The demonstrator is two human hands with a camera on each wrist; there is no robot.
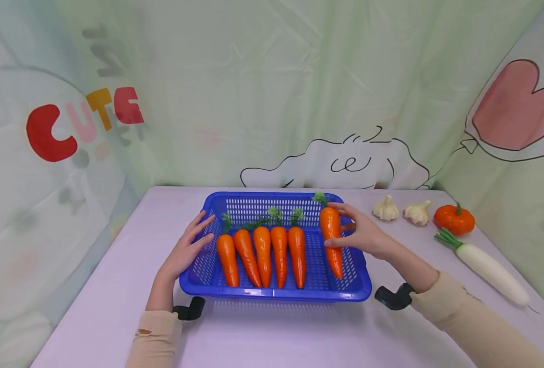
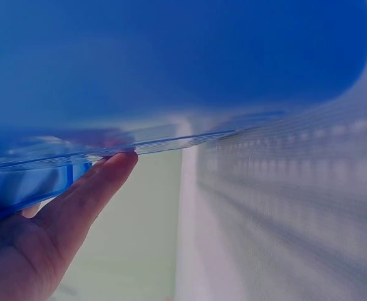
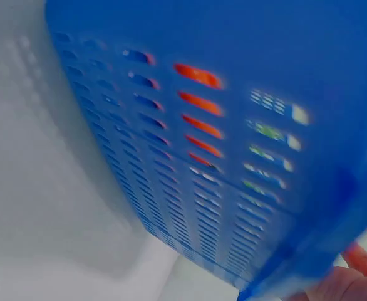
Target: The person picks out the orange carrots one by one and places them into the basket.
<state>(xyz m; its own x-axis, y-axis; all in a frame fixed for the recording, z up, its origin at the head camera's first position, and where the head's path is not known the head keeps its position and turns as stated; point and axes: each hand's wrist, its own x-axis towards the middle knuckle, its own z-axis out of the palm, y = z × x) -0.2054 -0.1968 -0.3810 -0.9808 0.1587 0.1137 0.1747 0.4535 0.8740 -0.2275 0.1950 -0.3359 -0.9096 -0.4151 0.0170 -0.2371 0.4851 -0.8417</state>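
A blue plastic basket [image 1: 276, 293] with slotted walls stands in front of me. Five orange carrots with green leafy tops lie side by side in it, the middle carrot [image 1: 263, 253] among them. My right hand [image 1: 361, 232] pinches another carrot [image 1: 331, 225] between thumb and fingers at the basket's right end, its tip pointing toward me. At the left rim, my left hand [image 1: 189, 245] rests with fingers extended and spread over the edge. The left wrist view shows this hand's finger [image 2: 102, 182] against the basket's side. Mostly the slotted wall [image 3: 165, 125] fills the right wrist view.
To the right on the white table [image 1: 102, 291] lie two garlic bulbs, the nearer-in garlic bulb [image 1: 385, 209] beside the other garlic bulb [image 1: 417, 212]. Beyond them sit an orange pumpkin [image 1: 453, 220] and a long white radish [image 1: 493, 273]. A printed curtain [image 1: 235, 102] hangs behind the table.
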